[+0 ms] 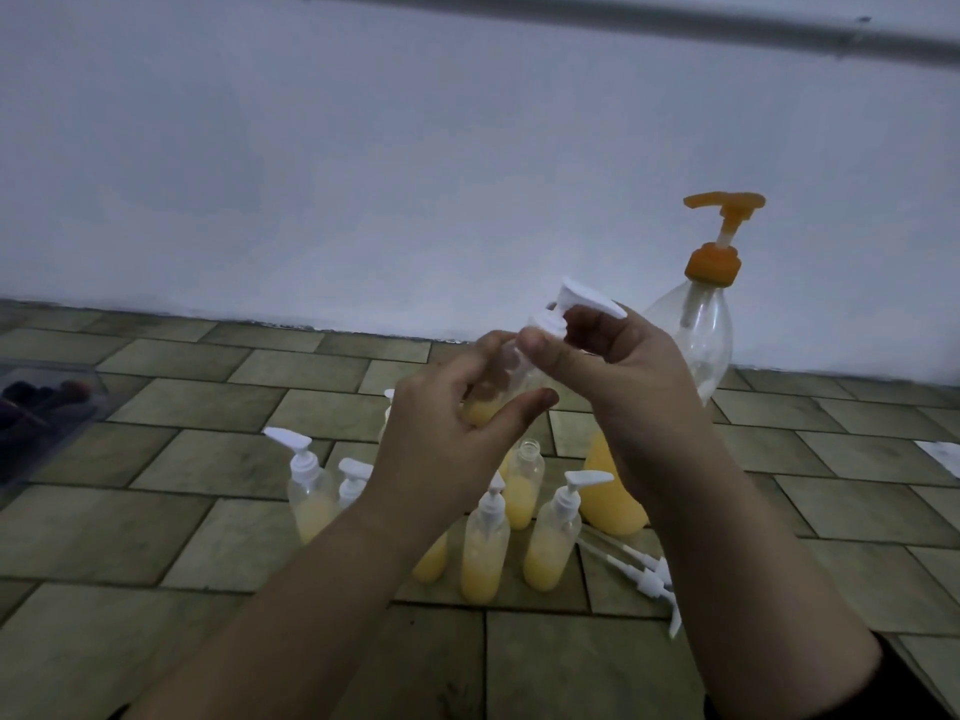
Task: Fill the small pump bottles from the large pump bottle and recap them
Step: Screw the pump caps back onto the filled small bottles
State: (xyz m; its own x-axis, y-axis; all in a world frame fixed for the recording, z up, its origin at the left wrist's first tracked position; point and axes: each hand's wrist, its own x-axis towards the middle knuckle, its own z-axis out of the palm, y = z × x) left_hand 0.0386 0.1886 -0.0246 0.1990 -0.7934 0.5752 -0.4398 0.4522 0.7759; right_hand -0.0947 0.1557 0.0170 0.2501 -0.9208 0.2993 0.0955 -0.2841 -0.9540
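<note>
Small bottles (485,543) clear smooth plastic; pump heads (589,296) white glossy plastic; floor tiles (171,407) matt, rough.

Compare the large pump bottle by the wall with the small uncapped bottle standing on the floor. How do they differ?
The large pump bottle is far bigger and wider than the uncapped small bottle. The large one carries an orange pump; the small one's neck is open. Both are clear plastic, stand upright on the tiled floor and hold yellow liquid in their lower part.

No text, label, brand or number is showing legibly anywhere, and the white scrap of paper (940,457) lying on the floor tiles far to the right of the hands is too blurred to read.
</note>
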